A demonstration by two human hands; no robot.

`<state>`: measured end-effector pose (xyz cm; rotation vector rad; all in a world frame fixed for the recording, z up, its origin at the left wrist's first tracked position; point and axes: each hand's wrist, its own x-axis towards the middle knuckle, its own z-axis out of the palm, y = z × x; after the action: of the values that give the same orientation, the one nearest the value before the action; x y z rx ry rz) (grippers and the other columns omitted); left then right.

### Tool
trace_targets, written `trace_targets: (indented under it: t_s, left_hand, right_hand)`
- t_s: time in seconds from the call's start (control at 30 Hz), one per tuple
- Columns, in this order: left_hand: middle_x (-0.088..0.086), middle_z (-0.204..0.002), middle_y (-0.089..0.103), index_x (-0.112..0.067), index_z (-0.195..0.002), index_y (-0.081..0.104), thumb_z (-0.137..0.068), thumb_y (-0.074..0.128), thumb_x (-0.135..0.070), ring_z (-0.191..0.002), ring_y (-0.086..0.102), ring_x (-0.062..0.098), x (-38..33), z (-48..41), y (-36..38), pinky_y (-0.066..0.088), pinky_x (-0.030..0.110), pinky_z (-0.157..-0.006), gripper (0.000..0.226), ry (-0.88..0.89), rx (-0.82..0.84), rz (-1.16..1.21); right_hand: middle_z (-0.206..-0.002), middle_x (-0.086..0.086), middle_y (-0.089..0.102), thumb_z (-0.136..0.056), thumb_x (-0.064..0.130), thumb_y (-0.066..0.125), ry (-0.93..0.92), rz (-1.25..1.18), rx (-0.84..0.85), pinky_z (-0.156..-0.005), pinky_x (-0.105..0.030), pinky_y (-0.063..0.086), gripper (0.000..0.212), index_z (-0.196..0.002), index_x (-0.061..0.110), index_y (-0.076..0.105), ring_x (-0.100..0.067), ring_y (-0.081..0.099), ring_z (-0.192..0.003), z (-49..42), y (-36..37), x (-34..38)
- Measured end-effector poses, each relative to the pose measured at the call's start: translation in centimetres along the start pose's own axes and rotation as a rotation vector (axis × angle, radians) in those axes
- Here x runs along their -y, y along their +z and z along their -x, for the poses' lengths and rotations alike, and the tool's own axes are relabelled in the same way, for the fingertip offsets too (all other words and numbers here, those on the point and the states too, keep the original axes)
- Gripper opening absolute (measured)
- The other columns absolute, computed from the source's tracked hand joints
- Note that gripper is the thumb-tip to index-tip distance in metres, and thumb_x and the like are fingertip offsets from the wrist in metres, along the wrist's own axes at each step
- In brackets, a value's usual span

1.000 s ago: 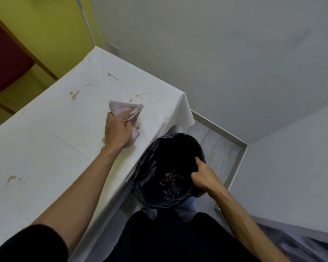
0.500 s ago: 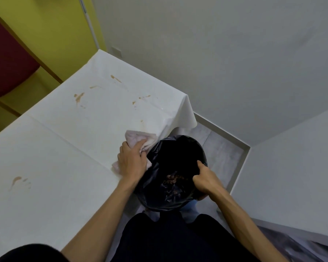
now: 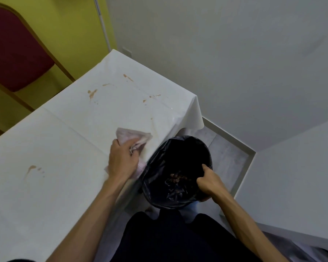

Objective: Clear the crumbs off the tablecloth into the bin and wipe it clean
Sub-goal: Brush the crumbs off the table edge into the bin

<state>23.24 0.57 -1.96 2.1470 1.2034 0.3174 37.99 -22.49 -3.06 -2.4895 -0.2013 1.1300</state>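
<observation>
Head view: cloth at the table edge, bin held just below

Head view, from the hands outward. Left hand point(image 3: 121, 161) closed on a crumpled pinkish cloth point(image 3: 134, 138), pressed flat to the white tablecloth point(image 3: 64, 144) right at the table's near edge. Right hand point(image 3: 206, 179) gripping the rim of the black bin liner point(image 3: 165, 161), thumb hooked over the lip, holding the bin point(image 3: 180, 202) up just beside and below that edge. Brown crumbs point(image 3: 176, 179) already lying at the bottom of the liner.

Risks from here, as judgement:
- Gap between table edge and liner rim: any drift of the bin away from the edge and swept crumbs land on the floor or on dark clothing below.
- Thin liner held at 1 point only: likely to sag or slip off the rim, closing the opening.
- Hard push on the cloth near the overhang: likely to drag or bunch the tablecloth toward the edge.
- Brown smears point(image 3: 92, 93) farther up and 1 more point(image 3: 31, 168) near the left: dry wiping probably spreads them rather than lifting them.
- Far smears well apart from the bin, so a long sweep scatters bits sideways.
</observation>
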Motion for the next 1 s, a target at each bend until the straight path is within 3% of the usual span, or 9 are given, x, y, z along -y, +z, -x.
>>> trace_targets:
  t_s: [0.17,0.27,0.33,0.4,0.57,0.63,0.73,0.9,1.0]
  left_hand:
    - [0.020,-0.140,0.041,-0.033,-0.140,0.049,-0.093,0.052,-0.035,-0.130,0.039,0.039,2.2,-2.7,-2.1,0.034,0.048,-0.108,0.048,-0.149,0.154,-0.249]
    - [0.018,-0.150,0.032,-0.024,-0.135,0.055,-0.090,0.057,-0.026,-0.139,0.028,0.037,2.3,-0.3,-1.7,0.024,0.049,-0.116,0.045,-0.093,0.033,-0.159]
    - [0.014,-0.143,0.040,-0.021,-0.124,0.063,-0.087,0.059,-0.020,-0.133,0.034,0.034,2.1,2.0,-1.2,0.027,0.048,-0.113,0.037,-0.035,-0.118,-0.113]
    - [0.008,-0.126,0.049,-0.021,-0.116,0.067,-0.084,0.061,-0.015,-0.120,0.044,0.030,2.1,4.2,-0.5,0.040,0.045,-0.103,0.033,0.045,-0.187,-0.055]
    - [-0.006,-0.102,0.056,-0.026,-0.116,0.066,-0.088,0.058,-0.015,-0.086,0.057,0.009,2.3,8.2,2.0,0.052,0.031,-0.079,0.031,0.137,0.082,0.083]
    - [-0.004,-0.099,0.059,-0.023,-0.118,0.066,-0.089,0.057,-0.013,-0.086,0.055,0.009,2.8,9.1,3.0,0.050,0.031,-0.084,0.032,0.158,0.174,0.061]
    - [-0.003,-0.106,0.057,-0.021,-0.119,0.066,-0.090,0.057,-0.013,-0.104,0.054,0.014,3.4,10.3,4.2,0.047,0.031,-0.093,0.032,0.151,0.241,0.022]
    - [0.004,-0.109,0.050,-0.017,-0.114,0.070,-0.084,0.065,-0.007,-0.107,0.047,0.023,2.5,12.1,6.5,0.041,0.027,-0.087,0.032,0.144,0.109,-0.060]
    - [0.011,-0.123,0.043,-0.022,-0.123,0.066,-0.086,0.066,-0.014,-0.113,0.044,0.023,1.6,12.7,8.1,0.039,0.029,-0.092,0.037,-0.008,0.105,-0.007]
  right_hand:
    - [-0.134,-0.014,0.057,-0.085,0.005,0.050,0.005,-0.044,-0.052,-0.069,-0.035,0.058,0.077,-0.155,0.025,0.025,-0.024,0.068,-0.088,0.7,1.4,-0.7]
    - [-0.129,-0.014,0.059,-0.080,-0.001,0.043,0.043,-0.105,-0.076,-0.051,-0.033,0.060,0.080,-0.152,0.030,0.031,-0.027,0.071,-0.067,1.3,2.3,-1.5]
    - [-0.129,-0.013,0.059,-0.080,-0.002,0.042,0.074,-0.132,-0.091,-0.047,-0.030,0.058,0.079,-0.151,0.031,0.033,-0.026,0.070,-0.067,1.6,2.9,-2.1]
    - [-0.133,-0.011,0.059,-0.080,-0.001,0.044,0.101,-0.150,-0.103,-0.059,-0.034,0.061,0.079,-0.151,0.033,0.034,-0.024,0.068,-0.080,2.0,3.7,-2.8]
    - [-0.137,-0.007,0.057,-0.081,-0.002,0.046,0.130,-0.228,-0.121,-0.052,-0.015,0.042,0.080,-0.151,0.035,0.035,0.000,0.049,-0.069,2.7,5.3,-4.8]
    - [-0.138,-0.007,0.056,-0.081,-0.002,0.046,0.123,-0.252,-0.123,-0.061,-0.021,0.052,0.080,-0.150,0.036,0.035,-0.008,0.058,-0.077,2.9,5.4,-5.1]
    - [-0.141,-0.008,0.053,-0.081,-0.002,0.043,0.111,-0.294,-0.104,-0.085,-0.045,0.059,0.081,-0.149,0.040,0.034,-0.028,0.066,-0.099,3.0,4.9,-5.3]
    - [-0.140,-0.004,0.055,-0.081,-0.004,0.041,0.065,-0.309,-0.122,-0.070,-0.036,0.061,0.084,-0.147,0.049,0.034,-0.012,0.063,-0.075,2.6,1.9,-6.2]
    - [-0.140,-0.001,0.052,-0.081,-0.006,0.040,0.058,-0.346,-0.114,-0.073,-0.045,0.062,0.087,-0.146,0.051,0.034,-0.022,0.068,-0.082,2.4,0.1,-6.9]
